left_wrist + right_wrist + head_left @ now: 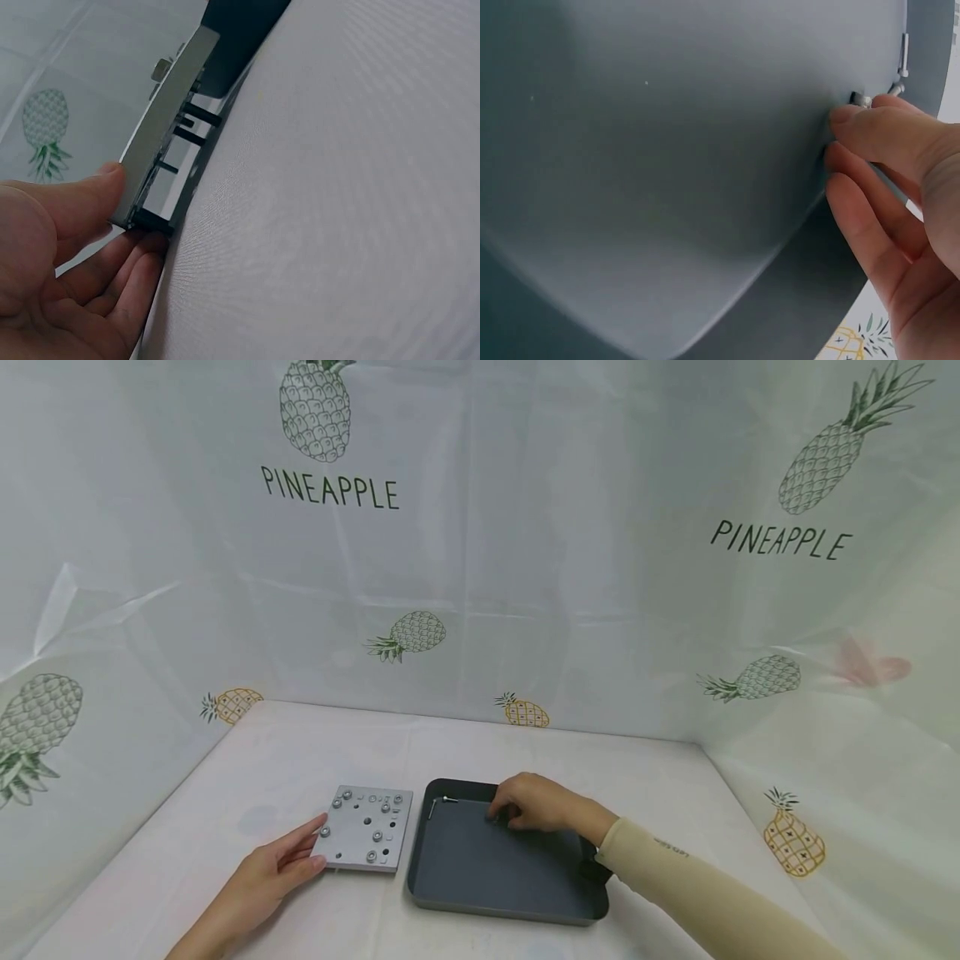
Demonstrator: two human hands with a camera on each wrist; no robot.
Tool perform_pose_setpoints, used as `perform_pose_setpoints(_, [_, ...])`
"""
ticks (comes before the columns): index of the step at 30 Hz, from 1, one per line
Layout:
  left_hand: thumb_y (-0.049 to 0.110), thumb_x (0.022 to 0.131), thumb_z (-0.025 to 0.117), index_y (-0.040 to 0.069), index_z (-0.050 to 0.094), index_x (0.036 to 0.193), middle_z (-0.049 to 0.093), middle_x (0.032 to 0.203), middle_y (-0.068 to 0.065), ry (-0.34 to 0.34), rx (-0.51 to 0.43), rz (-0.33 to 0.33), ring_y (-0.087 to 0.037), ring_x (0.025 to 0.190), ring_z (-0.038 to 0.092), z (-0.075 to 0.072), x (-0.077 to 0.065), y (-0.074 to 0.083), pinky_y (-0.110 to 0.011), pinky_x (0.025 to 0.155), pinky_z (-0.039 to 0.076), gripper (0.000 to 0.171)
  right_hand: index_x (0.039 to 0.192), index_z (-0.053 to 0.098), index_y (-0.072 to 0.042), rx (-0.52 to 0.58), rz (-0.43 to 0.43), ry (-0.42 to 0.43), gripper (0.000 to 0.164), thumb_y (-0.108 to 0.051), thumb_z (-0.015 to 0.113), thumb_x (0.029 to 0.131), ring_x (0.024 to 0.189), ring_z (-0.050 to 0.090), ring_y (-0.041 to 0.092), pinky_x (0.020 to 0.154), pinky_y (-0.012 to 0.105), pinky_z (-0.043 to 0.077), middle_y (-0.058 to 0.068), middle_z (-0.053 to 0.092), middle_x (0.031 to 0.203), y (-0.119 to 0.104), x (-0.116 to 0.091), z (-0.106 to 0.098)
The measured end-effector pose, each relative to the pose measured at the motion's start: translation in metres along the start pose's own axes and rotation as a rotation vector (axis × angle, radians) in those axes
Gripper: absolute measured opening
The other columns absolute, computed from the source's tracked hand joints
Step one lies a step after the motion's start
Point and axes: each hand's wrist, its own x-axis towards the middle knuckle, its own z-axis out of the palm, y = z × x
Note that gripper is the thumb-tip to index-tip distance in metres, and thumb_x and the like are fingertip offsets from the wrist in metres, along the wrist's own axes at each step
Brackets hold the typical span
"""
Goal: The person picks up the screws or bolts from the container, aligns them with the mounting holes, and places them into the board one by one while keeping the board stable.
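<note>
At the left, a square silver metal plate (358, 852) has several bolt heads and holes on its top. My left hand (268, 875) grips its left edge, with the thumb (112, 180) on the edge and fingers curled beneath. Bolt shanks (191, 135) stick out from the plate's underside toward the table. My right hand (534, 803) reaches down into the dark grey tray (510, 877), thumb and index finger pinching a small metal bolt (862, 100) close to the tray floor. Two more bolts (442, 802) lie in the tray's far left corner.
The tray stands just right of the plate, its raised rim (510, 917) around it. White cloth covers the table (330, 735). A pineapple-printed white curtain (525, 568) closes off the back and sides.
</note>
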Motion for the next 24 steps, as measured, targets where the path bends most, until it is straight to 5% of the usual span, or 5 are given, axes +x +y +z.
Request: perform_pose_setpoints(24, [0.033, 0.099, 0.077, 0.009, 0.046, 0.162, 0.055, 0.154, -0.025, 0.005, -0.014, -0.004, -0.033, 0.136, 0.062, 0.0010, -0.0005, 0.0002, -0.022, 0.100, 0.058, 0.074, 0.096, 0.084, -0.015, -0.130, 0.008, -0.035, 0.007, -0.014, 0.087, 0.090, 0.087, 0.067, 0.000, 0.083, 0.018, 0.057, -0.009, 0.075, 0.093, 0.0000, 0.0058, 0.0027])
